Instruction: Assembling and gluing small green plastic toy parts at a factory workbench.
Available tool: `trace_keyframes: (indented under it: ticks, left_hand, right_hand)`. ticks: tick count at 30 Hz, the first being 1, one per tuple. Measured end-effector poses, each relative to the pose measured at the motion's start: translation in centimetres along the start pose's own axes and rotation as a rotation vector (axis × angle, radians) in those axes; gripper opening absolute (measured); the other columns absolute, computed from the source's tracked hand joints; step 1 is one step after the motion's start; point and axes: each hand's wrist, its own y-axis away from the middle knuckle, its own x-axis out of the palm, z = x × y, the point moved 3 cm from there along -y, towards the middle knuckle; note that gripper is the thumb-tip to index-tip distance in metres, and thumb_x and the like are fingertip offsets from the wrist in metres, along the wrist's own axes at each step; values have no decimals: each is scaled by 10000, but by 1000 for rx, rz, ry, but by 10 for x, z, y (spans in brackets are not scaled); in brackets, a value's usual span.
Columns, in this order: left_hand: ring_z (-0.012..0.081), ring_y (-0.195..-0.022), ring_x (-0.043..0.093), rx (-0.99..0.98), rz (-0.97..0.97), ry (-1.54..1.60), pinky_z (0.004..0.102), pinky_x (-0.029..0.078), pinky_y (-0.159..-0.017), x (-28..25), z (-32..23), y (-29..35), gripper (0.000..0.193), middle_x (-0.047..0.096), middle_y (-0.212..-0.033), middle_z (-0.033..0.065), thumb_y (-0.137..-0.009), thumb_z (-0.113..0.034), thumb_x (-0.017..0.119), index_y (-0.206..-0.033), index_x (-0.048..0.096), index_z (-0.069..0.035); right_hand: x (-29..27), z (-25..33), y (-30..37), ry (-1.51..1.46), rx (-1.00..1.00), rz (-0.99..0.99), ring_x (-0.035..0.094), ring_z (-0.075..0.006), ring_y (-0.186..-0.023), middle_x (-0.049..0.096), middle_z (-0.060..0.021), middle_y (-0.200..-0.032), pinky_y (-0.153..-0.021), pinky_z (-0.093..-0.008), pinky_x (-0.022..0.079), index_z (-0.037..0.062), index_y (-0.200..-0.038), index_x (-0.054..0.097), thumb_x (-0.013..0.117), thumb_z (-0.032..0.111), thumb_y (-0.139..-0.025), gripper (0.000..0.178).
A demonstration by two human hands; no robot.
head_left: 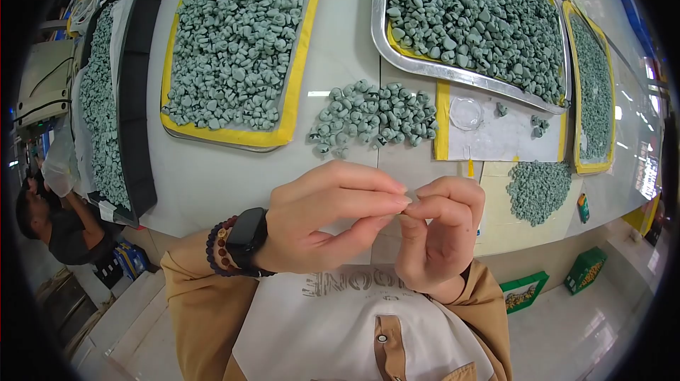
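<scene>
My left hand (333, 212) and my right hand (443, 228) meet at the fingertips over the near edge of the table. Both are closed in a pinch, and whatever lies between the fingertips is hidden or too small to make out. Just beyond them a loose heap of grey-green pebble-like pieces with dark marks (375, 115) lies on the white tabletop. To the right of my right hand, a pile of smaller green pieces (538, 189) rests on a cream board (496, 228).
Yellow-edged trays of green pieces stand at the far left (294, 108), far right (386, 41) and right edge (605, 167). A white sheet (496, 143) bears a round clear dish (466, 113). A black bin (134, 97) stands left; another person (60, 218) is beyond it.
</scene>
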Motion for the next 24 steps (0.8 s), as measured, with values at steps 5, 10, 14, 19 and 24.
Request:
trace_keyframes:
  ticks: [5, 10, 14, 19, 24]
  left_hand:
    - [188, -769, 626, -20, -31, 26, 249, 506, -641, 3, -1, 1, 289, 616, -952, 111, -695, 104, 632, -957, 647, -17]
    - [193, -769, 626, -16, -35, 24, 251, 506, -642, 1, 2, 0, 280, 618, -949, 111, -699, 104, 628, -953, 645, -13]
    - [179, -789, 617, 27, 30, -62, 240, 522, -664, -1, -3, -1, 236, 589, -969, 141, -715, 115, 622, -920, 623, -4]
    - [175, -775, 619, 134, 68, -188, 232, 523, -647, 0, -7, -1, 227, 590, -981, 122, -721, 102, 639, -915, 621, -16]
    - [174, -772, 621, 144, 84, -175, 231, 521, -641, 0, -9, -1, 237, 582, -1001, 113, -721, 102, 641, -921, 619, -22]
  right_hand:
    - [-3, 8, -2, 111, -103, -20, 476, -196, -745, 532, -55, -835, -640, -271, 369, 65, -874, 584, 658, -83, -643, 284]
    - [-1, 2, -3, 55, -28, -15, 480, -196, -748, 534, -56, -830, -640, -273, 372, 56, -869, 585, 665, -76, -640, 276]
    - [-3, 0, -3, -36, 57, 14, 482, -195, -750, 541, -65, -846, -645, -273, 377, 48, -863, 583, 671, -69, -640, 267]
    - [-5, -3, -3, -188, 171, 81, 481, -186, -757, 552, -80, -858, -649, -269, 375, 42, -850, 579, 673, -66, -648, 247]
    - [-1, -3, 1, -312, 265, 29, 475, -177, -756, 559, -83, -841, -643, -260, 367, 39, -843, 573, 668, -69, -658, 235]
